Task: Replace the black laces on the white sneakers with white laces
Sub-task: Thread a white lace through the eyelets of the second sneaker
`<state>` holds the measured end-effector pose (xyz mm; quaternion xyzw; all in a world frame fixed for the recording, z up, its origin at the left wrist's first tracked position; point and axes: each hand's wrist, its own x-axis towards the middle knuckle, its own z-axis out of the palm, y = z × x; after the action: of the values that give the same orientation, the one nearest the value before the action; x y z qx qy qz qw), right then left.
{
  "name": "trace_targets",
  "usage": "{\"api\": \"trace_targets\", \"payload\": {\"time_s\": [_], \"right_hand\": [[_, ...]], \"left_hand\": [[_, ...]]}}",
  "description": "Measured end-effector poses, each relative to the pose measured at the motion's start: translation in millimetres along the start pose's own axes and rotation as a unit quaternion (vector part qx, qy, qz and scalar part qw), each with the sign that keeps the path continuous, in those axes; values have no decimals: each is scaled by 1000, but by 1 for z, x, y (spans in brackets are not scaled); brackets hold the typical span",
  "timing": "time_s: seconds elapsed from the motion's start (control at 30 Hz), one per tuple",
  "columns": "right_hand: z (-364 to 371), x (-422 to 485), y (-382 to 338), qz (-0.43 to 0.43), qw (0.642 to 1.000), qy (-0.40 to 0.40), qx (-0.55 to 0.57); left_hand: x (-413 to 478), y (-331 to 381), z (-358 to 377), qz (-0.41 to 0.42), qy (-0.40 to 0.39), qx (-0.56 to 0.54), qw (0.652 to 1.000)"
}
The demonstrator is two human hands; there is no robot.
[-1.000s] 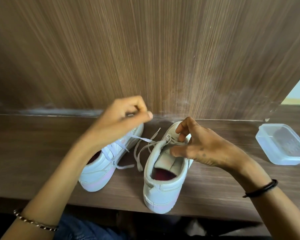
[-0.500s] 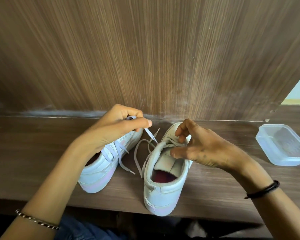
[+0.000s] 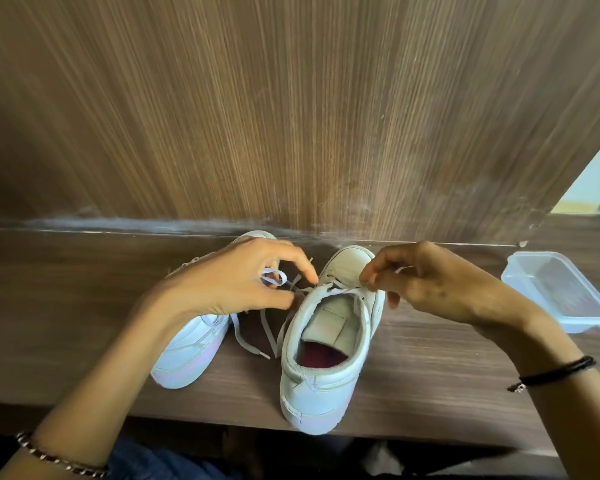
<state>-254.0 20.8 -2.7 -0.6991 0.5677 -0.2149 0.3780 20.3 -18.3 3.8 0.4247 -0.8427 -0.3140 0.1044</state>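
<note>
Two white sneakers stand on a brown wooden shelf, toes toward the wall. The right sneaker (image 3: 326, 358) is in the middle, its tongue folded back and a white lace (image 3: 267, 330) threaded near its toe, with loose ends trailing on its left. My left hand (image 3: 236, 282) is over the left sneaker (image 3: 187, 351) and pinches a looped part of the white lace beside the right sneaker's left eyelets. My right hand (image 3: 430, 285) pinches the lace's other end just above the right eyelets. No black lace is in sight.
A clear plastic container (image 3: 558, 289) sits on the shelf (image 3: 66, 306) at the far right. A wood-grain wall rises directly behind the shoes. The shelf's front edge runs just below the sneakers' heels.
My left hand has come down and to the right, toward the right sneaker's left eyelets, still with the lace. My right hand has let go of the tongue and now pinches a lace end.
</note>
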Motion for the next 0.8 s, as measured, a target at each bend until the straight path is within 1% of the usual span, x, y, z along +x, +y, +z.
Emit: {"api": "trace_targets", "payload": {"time_s": [0.1, 0.2, 0.27, 0.37, 0.5, 0.67, 0.8], "right_hand": [[-6, -5, 0, -15, 997, -72, 38], [-10, -5, 3, -52, 993, -100, 25], [-9, -3, 4, -65, 993, -98, 10], [-5, 1, 6, -69, 995, -72, -13], [-3, 4, 8, -85, 995, -31, -37], [1, 6, 8, -90, 994, -42, -47], [3, 6, 6, -83, 995, -51, -25]], "left_hand": [[1, 1, 3, -6, -2, -8, 1000], [0, 3, 3, -2, -8, -45, 999], [-1, 5, 2, 0, -11, -61, 998], [-3, 5, -1, -2, -21, -110, 994], [-3, 7, -2, 1, -27, -101, 995], [-1, 6, -1, -4, -19, -77, 997], [-1, 6, -1, 12, -15, -81, 997]]}}
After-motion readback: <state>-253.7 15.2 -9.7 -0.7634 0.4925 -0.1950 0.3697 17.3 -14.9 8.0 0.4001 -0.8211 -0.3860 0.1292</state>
